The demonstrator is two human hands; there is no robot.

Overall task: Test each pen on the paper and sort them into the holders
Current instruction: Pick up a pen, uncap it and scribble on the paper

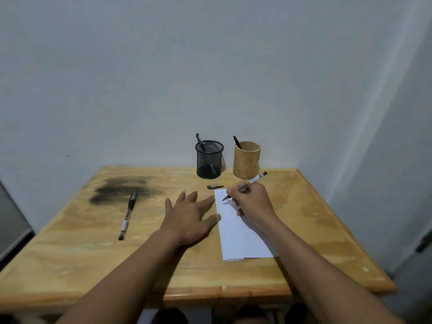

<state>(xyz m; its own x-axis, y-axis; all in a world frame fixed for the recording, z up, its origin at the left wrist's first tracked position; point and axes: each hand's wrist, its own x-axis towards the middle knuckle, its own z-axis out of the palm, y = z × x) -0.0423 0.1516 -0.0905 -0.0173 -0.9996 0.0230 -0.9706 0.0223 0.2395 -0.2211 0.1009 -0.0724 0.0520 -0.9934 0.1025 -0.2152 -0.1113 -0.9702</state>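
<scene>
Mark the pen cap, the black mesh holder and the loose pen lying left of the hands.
pen cap (215,186): head view, middle of the cap.
black mesh holder (216,160): head view, front of its mesh wall.
loose pen (127,215): head view, middle of its barrel.

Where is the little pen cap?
In the head view, the pen cap lies on the table near the middle, just beyond the far edge of the paper and in front of the black mesh holder.
</scene>
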